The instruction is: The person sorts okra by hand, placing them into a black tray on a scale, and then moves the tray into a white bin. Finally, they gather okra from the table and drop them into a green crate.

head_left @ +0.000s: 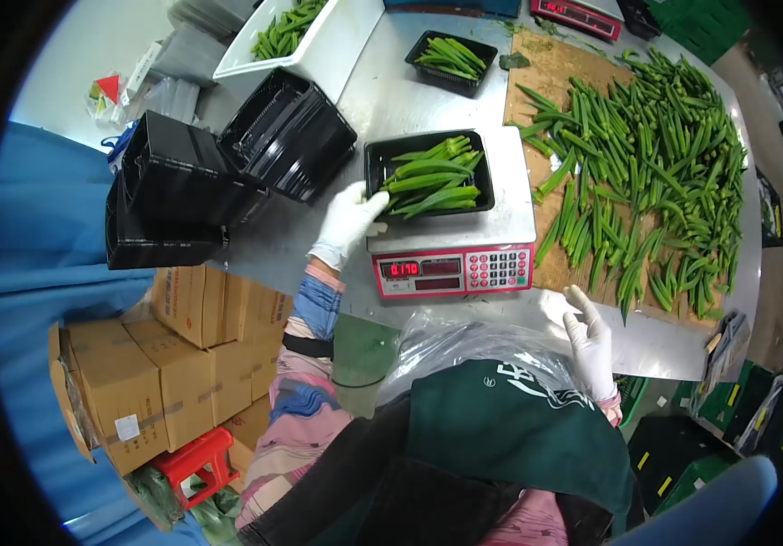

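Note:
A black plastic tray (375, 168) of okra (432, 180) rests on the metal platform of a red-framed digital scale (454, 270), whose lit display reads about 0.170. My left hand (350, 223), in a white glove, grips the tray's near left corner with the thumb at the rim. My right hand (589, 346), gloved too, is held off the table's front edge, right of the scale. Its fingers are apart with nothing in them. Close to it lies a large heap of loose okra (646, 173) on a brown board (537, 77).
Stacks of black trays (291, 136) stand left of the scale. Behind are a filled okra tray (451, 60), a white bin (346, 41) with okra and another scale (578, 16). Cardboard boxes (141, 391) and a red stool (200, 462) are at lower left.

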Demonstrator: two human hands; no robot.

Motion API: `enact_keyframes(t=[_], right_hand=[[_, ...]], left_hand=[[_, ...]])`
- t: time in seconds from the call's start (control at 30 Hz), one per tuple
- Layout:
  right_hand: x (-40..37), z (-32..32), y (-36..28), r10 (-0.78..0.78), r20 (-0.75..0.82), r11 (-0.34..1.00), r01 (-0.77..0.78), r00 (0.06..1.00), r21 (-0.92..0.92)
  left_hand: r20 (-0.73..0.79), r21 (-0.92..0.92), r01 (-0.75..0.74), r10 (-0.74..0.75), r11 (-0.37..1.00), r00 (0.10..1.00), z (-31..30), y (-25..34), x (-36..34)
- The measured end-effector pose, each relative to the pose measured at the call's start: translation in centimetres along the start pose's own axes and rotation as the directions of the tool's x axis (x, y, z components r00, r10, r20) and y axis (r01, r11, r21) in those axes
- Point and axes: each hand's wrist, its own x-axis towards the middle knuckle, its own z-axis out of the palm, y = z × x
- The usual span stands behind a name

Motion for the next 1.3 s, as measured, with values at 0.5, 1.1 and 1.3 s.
enact_keyframes(t=[0.5, 1.1, 1.3], right_hand=[[0.3, -0.5, 3.3, -0.082, -0.102, 0.995, 0.076, 0.991, -0.065], [7.6, -0.9, 9.8, 0.119, -0.374, 0.918, -0.246, 0.920, -0.312], [15.4, -0.1, 13.5, 0.265, -0.489, 0.902, -0.393, 0.831, -0.180]], left_hand=[[0.043, -0.045, 0.031, -0.029, 0.998, 0.999, 0.9, 7.5, 17.0], [0.048, 0.302, -0.554, 0.568, 0.776, 0.821, 7.3, 8.4, 17.3], [0.148, -0.027, -0.588, 0.585, 0.808, 0.797, 11.2, 8.6, 8.1]])
